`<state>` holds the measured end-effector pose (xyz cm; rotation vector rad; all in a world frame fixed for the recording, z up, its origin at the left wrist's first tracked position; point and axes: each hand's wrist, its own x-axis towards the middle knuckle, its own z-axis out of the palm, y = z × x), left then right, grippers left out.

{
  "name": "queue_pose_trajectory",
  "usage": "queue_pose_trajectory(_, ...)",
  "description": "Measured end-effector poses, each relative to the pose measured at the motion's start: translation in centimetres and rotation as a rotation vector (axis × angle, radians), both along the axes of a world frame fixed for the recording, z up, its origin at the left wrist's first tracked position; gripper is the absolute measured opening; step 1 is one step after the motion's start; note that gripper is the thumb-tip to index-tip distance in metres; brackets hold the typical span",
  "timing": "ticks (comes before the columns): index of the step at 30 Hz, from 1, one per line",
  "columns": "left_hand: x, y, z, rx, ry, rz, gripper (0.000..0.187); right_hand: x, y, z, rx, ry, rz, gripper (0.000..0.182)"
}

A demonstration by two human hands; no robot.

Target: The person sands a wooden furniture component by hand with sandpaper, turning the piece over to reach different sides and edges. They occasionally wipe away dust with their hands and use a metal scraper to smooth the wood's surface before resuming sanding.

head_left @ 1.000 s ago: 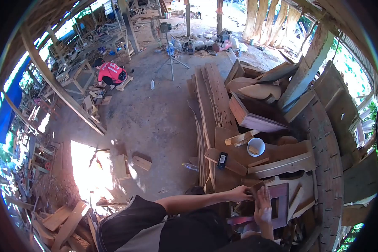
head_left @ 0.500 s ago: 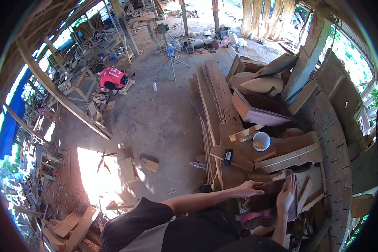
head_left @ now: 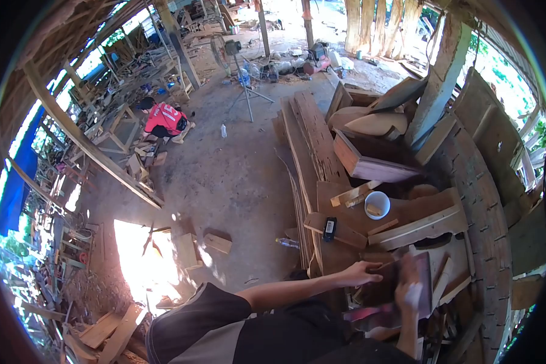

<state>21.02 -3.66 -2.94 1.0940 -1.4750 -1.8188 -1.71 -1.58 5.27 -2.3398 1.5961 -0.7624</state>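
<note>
A dark reddish-brown wooden panel [head_left: 426,276] lies at the lower right, close to my body. My left hand [head_left: 363,274] rests at the panel's left edge, its fingers stretched towards the right. My right hand [head_left: 410,286] is over the panel's right part, blurred by motion, its fingers pointing up the frame. Whether anything lies under the right palm is hidden. Beyond the hands, a white cup [head_left: 377,205] with a piece of wood inside and a black device [head_left: 329,229] with a label sit on boards.
Long planks [head_left: 303,158] run beyond the boards, beside an open wooden box [head_left: 376,161]. A person in a red shirt [head_left: 165,119] crouches at the far left near wood scraps. A fan on a stand [head_left: 247,85] and a post [head_left: 440,79] stand farther back.
My right hand has slid slightly down the panel towards my body and is blurred. My left hand has hardly moved. The crouching person has shifted posture. The view has moved slightly.
</note>
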Motion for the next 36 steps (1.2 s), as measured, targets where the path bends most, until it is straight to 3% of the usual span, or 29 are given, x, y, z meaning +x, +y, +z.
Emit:
queue_pose_trajectory(1,0.4,-0.1,1.7,0.008,-0.001,-0.008,0.074,-1.3,-0.9,-1.7,-0.019,-0.042,-0.233,0.053)
queue_pose_trajectory(2,1.1,-0.4,3.6,0.061,-0.054,-0.055,0.074,-0.8,-0.5,-1.4,-0.013,-0.044,-0.244,0.053)
queue_pose_trajectory(3,1.2,-0.1,4.4,0.118,-0.104,-0.099,0.073,0.4,0.1,-0.4,-0.013,0.001,-0.162,0.051)
queue_pose_trajectory(5,0.6,0.0,0.7,0.076,-0.046,-0.067,0.071,3.3,0.8,1.6,-0.034,0.076,0.0,0.046)
queue_pose_trajectory(6,0.7,0.1,0.7,0.033,-0.025,-0.08,0.071,4.0,1.9,2.0,0.017,0.021,0.198,0.047)
queue_pose_trajectory(7,0.9,0.3,0.7,-0.006,-0.005,-0.094,0.07,3.7,1.9,1.8,0.023,0.016,0.192,0.047)
queue_pose_trajectory(9,0.9,0.4,2.6,0.034,-0.06,-0.079,0.067,1.7,1.6,1.0,0.045,0.189,0.048,0.063)
queue_pose_trajectory(10,1.1,0.3,3.8,0.063,-0.114,-0.053,0.064,0.7,1.2,0.1,0.034,0.023,-0.233,0.063)
queue_pose_trajectory(13,1.2,0.4,4.2,0.053,-0.106,-0.026,0.061,2.2,1.5,-0.1,-0.063,0.112,-0.286,0.06)
queue_pose_trajectory(14,1.1,0.5,2.3,0.048,-0.112,-0.027,0.061,3.8,3.1,1.5,0.014,0.109,-0.059,0.057)
queue_pose_trajectory(15,0.5,0.9,-1.7,-0.201,-0.021,0.055,0.055,4.5,4.0,1.1,0.059,0.046,0.176,0.054)
queue_pose_trajectory(16,0.5,1.2,-1.6,-0.448,0.073,0.136,0.053,4.4,4.1,1.7,0.1,0.046,0.215,0.052)
queue_pose_trajectory(17,0.4,1.2,-1.6,-0.444,0.074,0.13,0.053,4.3,4.3,2.3,0.146,0.045,0.251,0.049)
queue_pose_trajectory(19,1.0,1.3,5.0,0.018,-0.234,0.115,0.056,1.6,3.0,0.3,-0.035,0.093,-0.032,0.044)
queue_pose_trajectory(21,0.7,0.7,2.3,-0.081,-0.318,0.132,0.062,-0.5,1.3,-1.9,-0.089,0.141,-0.404,0.041)
queue_pose_trajectory(22,1.2,1.0,4.4,-0.107,-0.375,0.121,0.066,1.6,1.9,0.2,-0.153,0.285,-0.439,0.041)
queue_pose_trajectory(23,1.5,0.9,5.0,-0.231,-0.404,0.103,0.048,2.5,2.1,0.1,-0.167,0.333,-0.379,0.043)
queue_pose_trajectory(24,1.2,1.0,4.9,-0.498,-0.371,0.227,0.041,3.9,2.8,0.4,-0.13,0.247,-0.293,0.046)
queue_pose_trajectory(25,0.8,1.3,4.7,-0.763,-0.309,0.357,0.046,5.2,3.6,0.9,-0.104,0.155,-0.213,0.05)
queue_pose_trajectory(27,0.9,1.6,8.1,-1.089,-0.384,0.35,0.072,6.6,4.9,1.8,-0.034,0.081,-0.17,0.055)
queue_pose_trajectory(28,1.1,1.3,9.5,-1.08,-0.359,0.301,0.072,6.8,5.2,1.9,-0.015,0.082,-0.22,0.055)
queue_pose_trajectory(30,1.1,0.3,11.3,-1.456,-0.543,-0.16,0.074,6.4,5.5,2.0,-0.008,-0.087,-0.144,0.054)
queue_pose_trajectory(31,0.7,-0.3,10.9,-1.458,-0.522,-0.187,0.074,6.0,5.9,2.0,-0.002,-0.089,-0.174,0.054)
queue_pose_trajectory(33,0.0,-1.5,9.8,-1.531,-0.579,-0.354,0.077,5.3,6.3,1.9,0.059,-0.376,-0.063,0.051)
queue_pose_trajectory(35,-0.6,-2.5,9.6,-1.474,-0.555,-0.342,0.057,2.6,7.0,3.1,0.166,-0.489,-0.131,0.038)
queue_pose_trajectory(36,-1.1,-3.1,9.6,-1.557,-0.62,-0.367,0.05,1.0,6.7,3.3,0.057,-0.476,-0.238,0.031)
